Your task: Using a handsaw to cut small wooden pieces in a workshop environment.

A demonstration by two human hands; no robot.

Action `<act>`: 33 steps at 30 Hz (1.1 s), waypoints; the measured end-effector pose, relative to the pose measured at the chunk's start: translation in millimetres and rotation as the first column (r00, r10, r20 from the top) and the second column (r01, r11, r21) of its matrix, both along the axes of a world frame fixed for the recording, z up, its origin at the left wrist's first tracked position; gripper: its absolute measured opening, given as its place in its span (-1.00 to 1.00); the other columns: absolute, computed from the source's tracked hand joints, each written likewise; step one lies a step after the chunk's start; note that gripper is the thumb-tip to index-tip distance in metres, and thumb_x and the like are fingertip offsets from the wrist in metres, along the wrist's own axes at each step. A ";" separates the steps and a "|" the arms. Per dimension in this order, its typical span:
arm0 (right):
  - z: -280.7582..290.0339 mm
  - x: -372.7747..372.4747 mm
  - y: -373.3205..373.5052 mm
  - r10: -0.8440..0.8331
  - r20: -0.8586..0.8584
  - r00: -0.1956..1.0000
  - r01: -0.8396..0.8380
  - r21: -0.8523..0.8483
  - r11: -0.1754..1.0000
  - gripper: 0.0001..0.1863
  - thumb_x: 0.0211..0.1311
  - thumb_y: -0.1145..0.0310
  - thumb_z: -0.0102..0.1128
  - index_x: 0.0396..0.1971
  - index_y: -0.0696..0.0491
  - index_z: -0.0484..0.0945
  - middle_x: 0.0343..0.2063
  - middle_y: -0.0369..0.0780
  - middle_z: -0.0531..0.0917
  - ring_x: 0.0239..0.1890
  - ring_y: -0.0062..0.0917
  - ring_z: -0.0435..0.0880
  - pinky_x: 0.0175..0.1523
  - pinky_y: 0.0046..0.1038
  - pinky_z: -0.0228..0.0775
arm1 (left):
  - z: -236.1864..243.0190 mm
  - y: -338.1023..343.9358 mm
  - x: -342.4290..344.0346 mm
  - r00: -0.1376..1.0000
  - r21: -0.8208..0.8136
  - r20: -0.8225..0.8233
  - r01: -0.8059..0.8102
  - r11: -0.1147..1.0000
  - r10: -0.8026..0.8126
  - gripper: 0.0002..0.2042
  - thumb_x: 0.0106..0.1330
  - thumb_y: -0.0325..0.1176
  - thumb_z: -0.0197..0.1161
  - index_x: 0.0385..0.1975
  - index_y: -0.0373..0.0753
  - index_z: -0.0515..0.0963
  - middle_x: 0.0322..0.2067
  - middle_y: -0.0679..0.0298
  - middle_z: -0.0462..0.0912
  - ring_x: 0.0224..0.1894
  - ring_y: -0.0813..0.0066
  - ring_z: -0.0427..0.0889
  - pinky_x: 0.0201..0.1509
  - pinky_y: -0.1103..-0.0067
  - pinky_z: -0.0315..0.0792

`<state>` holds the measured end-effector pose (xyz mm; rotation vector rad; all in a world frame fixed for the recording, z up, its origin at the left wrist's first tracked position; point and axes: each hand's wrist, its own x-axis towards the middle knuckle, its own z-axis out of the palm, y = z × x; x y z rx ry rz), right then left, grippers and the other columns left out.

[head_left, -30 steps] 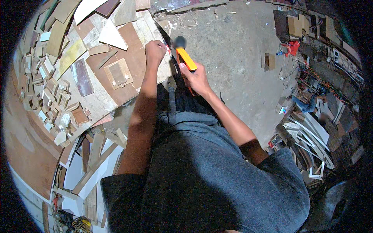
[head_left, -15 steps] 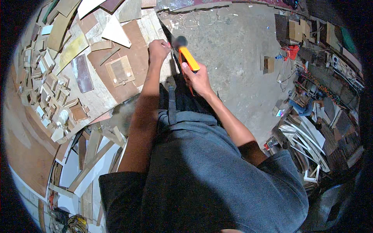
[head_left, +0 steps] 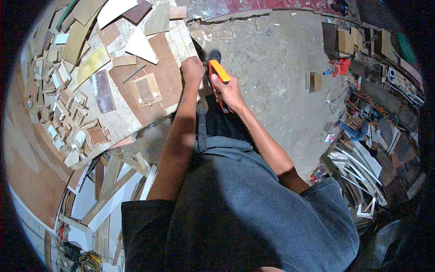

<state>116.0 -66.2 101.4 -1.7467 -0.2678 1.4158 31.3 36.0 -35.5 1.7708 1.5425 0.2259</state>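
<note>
My left hand (head_left: 193,70) is closed in a fist at the right edge of the worktable (head_left: 174,102). Whatever its fingers hold is hidden from above. Just right of it, my right hand (head_left: 229,93) is wrapped round the grip of an orange-and-black hand tool (head_left: 219,71), thumb along its left side. Its yellow-orange top points away from me, beside the table edge; its working end is not clear, so I cannot tell its kind. A dark rounded shape (head_left: 215,55), partly blurred, shows beyond it. A small wooden frame (head_left: 146,90) lies on a brown board left of my left hand.
Wooden offcuts (head_left: 93,65) and several small box-like wooden pieces (head_left: 68,102) crowd the table's left. Scrap boards (head_left: 108,195) lean below it. Concrete floor (head_left: 276,77) stretches to the right, where a red object (head_left: 340,66), cables and white strips (head_left: 355,167) lie.
The surroundings have shifted slightly right and down in the picture. The orange-and-black tool is now closer to my left hand and appears more foreshortened. My left hand remains at the table edge.
</note>
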 end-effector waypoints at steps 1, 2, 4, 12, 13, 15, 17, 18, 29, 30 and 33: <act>4.8 2.0 0.9 0.001 -0.002 1.000 -0.001 0.002 1.000 -0.70 0.38 0.19 0.16 -0.45 0.11 0.46 -0.66 -0.38 0.42 -0.68 -0.71 0.34 -0.57 -0.55 0.20 | 2.2 0.3 -1.1 1.000 0.002 -0.002 -0.001 1.000 0.001 -0.92 0.05 -0.46 0.24 -0.57 -0.31 0.63 -0.52 -0.11 0.62 -0.40 -0.11 0.66 -0.24 0.21 0.54; 9.6 5.3 2.3 -0.089 -0.137 0.986 0.087 -0.022 0.996 -0.71 0.40 0.19 0.14 -0.45 0.07 0.43 -0.68 -0.39 0.38 -0.72 -0.73 0.30 -0.62 -0.57 0.15 | 4.0 0.8 -2.4 1.000 -0.043 0.013 -0.020 0.999 0.020 -0.90 0.02 -0.44 0.24 -0.57 -0.31 0.65 -0.54 -0.10 0.63 -0.43 -0.07 0.66 -0.27 0.26 0.55; 14.9 12.3 2.5 -0.195 -0.308 0.931 0.190 -0.046 0.981 -0.73 0.42 0.17 0.11 -0.42 0.00 0.37 -0.71 -0.44 0.30 -0.76 -0.76 0.24 -0.69 -0.63 0.10 | 1.0 4.7 -5.5 1.000 -0.052 0.012 -0.020 0.998 0.021 -0.90 -0.03 -0.41 0.28 -0.56 -0.27 0.69 -0.57 -0.04 0.65 -0.48 0.05 0.68 -0.30 0.37 0.56; 15.1 24.0 -11.8 -0.249 -0.365 0.897 0.245 -0.060 0.968 -0.61 0.40 0.10 0.14 -0.56 -0.03 0.29 -0.73 -0.44 0.26 -0.77 -0.75 0.21 -0.68 -0.63 0.08 | -0.5 -2.4 -8.2 0.998 -0.098 0.038 -0.050 0.994 0.054 -0.93 -0.02 -0.43 0.32 -0.57 -0.27 0.67 -0.58 0.04 0.67 -0.48 0.21 0.71 -0.29 0.42 0.57; 14.7 25.3 -13.0 -0.246 -0.387 0.889 0.249 -0.042 0.968 -0.61 0.40 0.10 0.14 -0.56 -0.03 0.29 -0.73 -0.44 0.26 -0.77 -0.76 0.21 -0.69 -0.63 0.07 | -1.2 -3.6 -7.9 0.997 -0.074 0.060 -0.046 0.996 0.050 -0.92 -0.01 -0.44 0.31 -0.53 -0.27 0.67 -0.58 0.04 0.67 -0.49 0.20 0.71 -0.29 0.41 0.57; 13.2 26.7 -14.6 -0.241 -0.411 0.879 0.254 -0.023 0.967 -0.61 0.40 0.11 0.13 -0.56 -0.04 0.29 -0.73 -0.44 0.26 -0.78 -0.76 0.20 -0.69 -0.64 0.07 | -3.2 -3.4 -8.3 0.996 -0.047 0.081 -0.042 0.998 0.045 -0.91 0.01 -0.45 0.30 -0.49 -0.27 0.67 -0.58 0.05 0.67 -0.50 0.19 0.70 -0.30 0.41 0.56; 11.6 28.0 -17.2 -0.243 -0.441 0.864 0.257 -0.030 0.966 -0.62 0.42 0.12 0.11 -0.57 -0.04 0.28 -0.73 -0.45 0.25 -0.78 -0.77 0.20 -0.69 -0.64 0.08 | -0.9 -2.0 -9.6 0.995 -0.111 0.100 0.000 0.994 0.011 -0.85 0.03 -0.48 0.27 -0.39 -0.29 0.67 -0.53 0.01 0.67 -0.44 0.10 0.69 -0.26 0.39 0.55; 10.9 29.2 -18.4 -0.243 -0.441 0.864 0.257 -0.030 0.966 -0.62 0.42 0.12 0.11 -0.57 -0.04 0.28 -0.73 -0.45 0.25 -0.78 -0.77 0.20 -0.69 -0.64 0.08 | -0.3 -1.1 -7.0 0.995 -0.111 0.099 0.000 0.994 0.012 -0.85 0.03 -0.48 0.27 -0.39 -0.29 0.67 -0.53 0.01 0.67 -0.44 0.10 0.69 -0.26 0.39 0.55; 1.9 36.1 -30.4 -0.240 -0.498 0.833 0.274 -0.004 0.962 -0.62 0.45 0.08 0.03 -0.55 -0.09 0.25 -0.72 -0.47 0.23 -0.77 -0.79 0.19 -0.68 -0.67 0.10 | 21.6 27.8 22.9 0.742 -0.208 -0.323 0.550 0.809 -0.588 -0.77 -0.05 -0.42 0.43 -0.35 -0.31 0.66 -0.25 -0.01 0.69 -0.15 0.04 0.69 -0.05 0.34 0.59; 1.5 35.9 -30.4 -0.238 -0.499 0.833 0.274 -0.002 0.962 -0.62 0.45 0.08 0.03 -0.55 -0.09 0.25 -0.72 -0.47 0.23 -0.77 -0.79 0.19 -0.68 -0.67 0.10 | 22.4 29.1 23.4 0.742 -0.206 -0.324 0.550 0.809 -0.587 -0.77 -0.05 -0.42 0.43 -0.35 -0.31 0.66 -0.25 -0.01 0.69 -0.15 0.04 0.69 -0.05 0.34 0.59; -1.7 37.5 -33.0 -0.267 -0.559 0.785 0.309 -0.019 0.951 -0.69 0.42 0.12 0.11 -0.48 -0.07 0.31 -0.73 -0.47 0.27 -0.78 -0.79 0.22 -0.69 -0.65 0.11 | 22.9 29.6 27.2 0.693 -0.177 -0.348 0.613 0.770 -0.632 -0.75 -0.05 -0.37 0.45 -0.35 -0.28 0.67 -0.25 0.01 0.70 -0.16 0.08 0.70 -0.08 0.35 0.60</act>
